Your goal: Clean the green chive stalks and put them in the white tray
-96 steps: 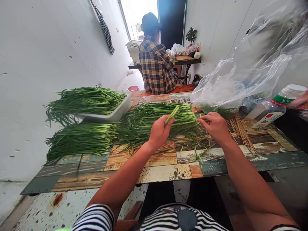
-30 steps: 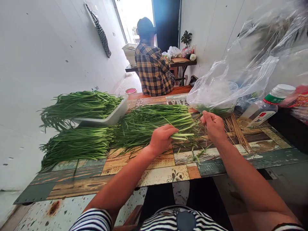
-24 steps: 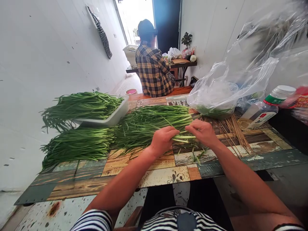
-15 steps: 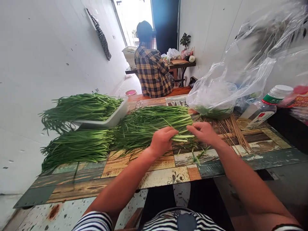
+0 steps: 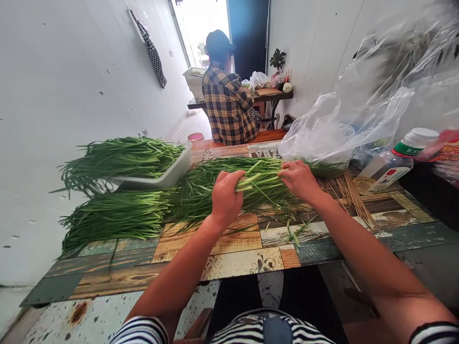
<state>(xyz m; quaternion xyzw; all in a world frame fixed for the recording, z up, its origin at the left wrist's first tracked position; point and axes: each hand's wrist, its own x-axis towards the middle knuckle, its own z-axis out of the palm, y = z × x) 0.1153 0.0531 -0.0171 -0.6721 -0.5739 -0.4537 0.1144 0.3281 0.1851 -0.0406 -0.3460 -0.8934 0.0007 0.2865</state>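
My left hand is closed around a few garlic chives, their pale cut ends poking out past the thumb to the right. My right hand pinches at the stem ends of the loose chive pile in the middle of the table; its fingertips are partly hidden among the stalks. To the left lies a tidy bundle of chives. Behind it, more chives are heaped over a white tray. Trimmed scraps lie below my right hand.
Thin wooden sticks lie to the right, near a clear plastic bag and a bottle with a white cap. The wood-patterned table has its front edge close to me. A person in a plaid shirt sits beyond it.
My left hand has moved left and slightly up with chives in it. My right hand has shifted up and slightly left, onto the pile's stem ends.
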